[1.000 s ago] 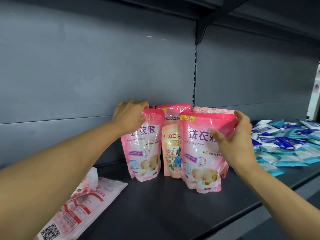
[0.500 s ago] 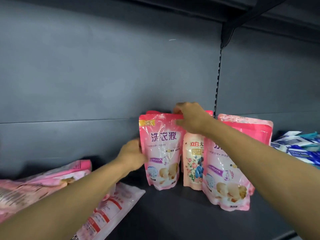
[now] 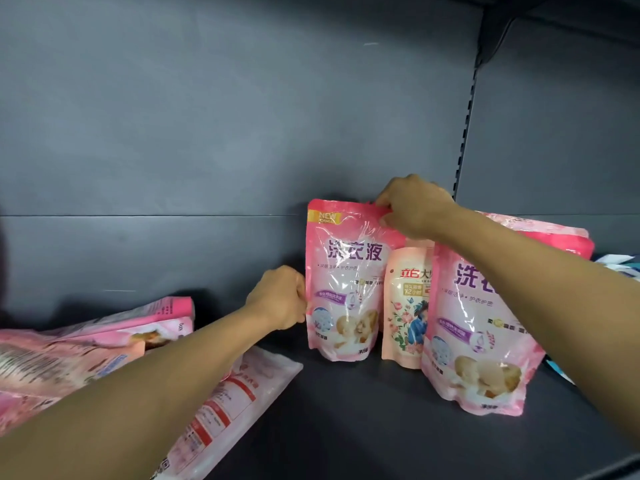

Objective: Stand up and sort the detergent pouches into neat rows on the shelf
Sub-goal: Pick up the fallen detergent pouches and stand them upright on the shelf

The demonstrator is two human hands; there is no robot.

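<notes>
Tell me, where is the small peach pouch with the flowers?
The peach pouch stands upright at the shelf's back, right of centre in the head view, tucked between two taller pink pouches.

The left pink pouch [image 3: 341, 282] reads "NEW" and "洗衣液"; the peach pouch [image 3: 405, 306] reads "立白".

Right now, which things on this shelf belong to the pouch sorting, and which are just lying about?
Belong to the job:
- upright pink pouch, held by left hand and right hand
- small peach floral pouch
- front pink pouch
- flat pink pouches
- dark grey shelf

Lying about:
- blue-and-white packets
</notes>
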